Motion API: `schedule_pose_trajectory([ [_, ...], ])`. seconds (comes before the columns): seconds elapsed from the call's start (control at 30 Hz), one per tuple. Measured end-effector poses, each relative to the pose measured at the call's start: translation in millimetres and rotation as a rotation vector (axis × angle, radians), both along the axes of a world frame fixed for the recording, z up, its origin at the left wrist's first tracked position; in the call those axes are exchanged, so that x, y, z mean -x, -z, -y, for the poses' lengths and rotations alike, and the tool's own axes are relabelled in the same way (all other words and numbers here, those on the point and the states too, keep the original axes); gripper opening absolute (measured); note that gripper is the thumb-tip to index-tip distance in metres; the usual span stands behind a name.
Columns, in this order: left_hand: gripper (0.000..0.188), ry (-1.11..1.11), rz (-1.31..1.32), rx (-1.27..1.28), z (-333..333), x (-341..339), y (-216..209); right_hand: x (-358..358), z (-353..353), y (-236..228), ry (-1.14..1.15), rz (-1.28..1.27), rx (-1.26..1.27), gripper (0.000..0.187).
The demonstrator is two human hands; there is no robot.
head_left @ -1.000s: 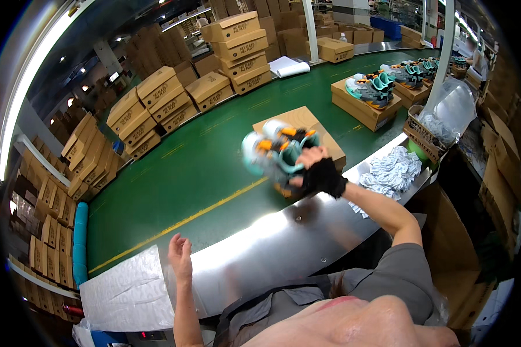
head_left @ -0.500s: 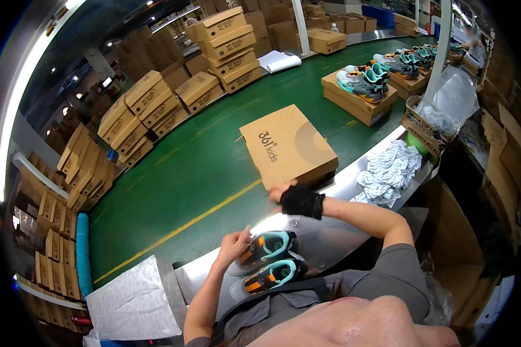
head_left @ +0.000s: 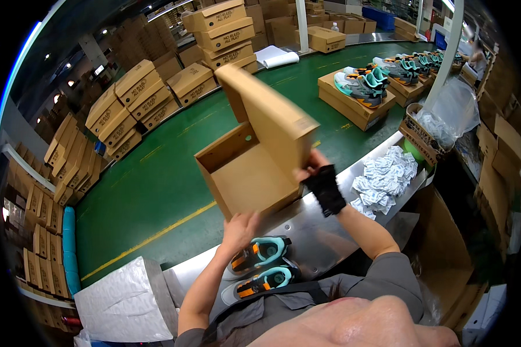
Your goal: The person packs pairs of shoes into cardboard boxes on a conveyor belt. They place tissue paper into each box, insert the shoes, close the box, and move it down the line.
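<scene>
An unlined brown cardboard shoebox (head_left: 217, 191) stands open on the green belt, and its inside looks bare. Its hinged lid (head_left: 272, 110) is tilted up, slightly blurred. My right hand (head_left: 312, 166), with a black wrist cover, grips the lid's near right edge, fingers closed on it. My left hand (head_left: 241, 228) is at the box's near left corner, fingers bent over its wall. Just below that hand, on the metal ledge, sits a pair of grey shoes with turquoise collars and orange straps: one shoe (head_left: 269, 250) nearer the box, the other shoe (head_left: 269, 280) against my body.
A pile of small white packets (head_left: 385, 179) lies on the metal ledge (head_left: 324, 237) at right, beside a carton of clear plastic (head_left: 431, 124). Shoes on boxes (head_left: 353, 104) line the belt (head_left: 156, 196) at back right. Stacked shoeboxes (head_left: 136, 95) stand left. White wrapping sheets (head_left: 124, 301) lie front left.
The shoebox was closed; its lid is now lifted, with my right hand raised on it. My left hand has moved from beside the shoes up to the box's near corner.
</scene>
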State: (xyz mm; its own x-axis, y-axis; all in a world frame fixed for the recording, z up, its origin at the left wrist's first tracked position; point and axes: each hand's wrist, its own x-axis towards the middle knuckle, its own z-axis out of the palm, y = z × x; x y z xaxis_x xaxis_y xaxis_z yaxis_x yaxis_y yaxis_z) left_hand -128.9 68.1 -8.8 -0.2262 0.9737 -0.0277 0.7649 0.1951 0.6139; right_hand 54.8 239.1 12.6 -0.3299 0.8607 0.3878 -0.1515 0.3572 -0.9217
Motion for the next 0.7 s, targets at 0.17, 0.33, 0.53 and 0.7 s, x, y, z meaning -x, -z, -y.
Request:
schedule_pose_trajectory([
  [0.17,0.037,-0.144,-0.115,0.046,26,26,4,-93,-32,38,0.059,-0.173,0.564,0.047],
  [0.33,0.02,-0.17,0.136,-0.458,56,46,16,-145,20,107,0.424,1.119,-0.376,0.057],
  [0.53,0.027,-0.495,0.135,-0.488,119,100,8,-151,50,138,0.429,1.141,-0.408,0.028],
  [0.7,0.029,-0.859,0.038,-0.66,259,186,21,-122,52,95,0.455,0.778,-0.589,0.013],
])
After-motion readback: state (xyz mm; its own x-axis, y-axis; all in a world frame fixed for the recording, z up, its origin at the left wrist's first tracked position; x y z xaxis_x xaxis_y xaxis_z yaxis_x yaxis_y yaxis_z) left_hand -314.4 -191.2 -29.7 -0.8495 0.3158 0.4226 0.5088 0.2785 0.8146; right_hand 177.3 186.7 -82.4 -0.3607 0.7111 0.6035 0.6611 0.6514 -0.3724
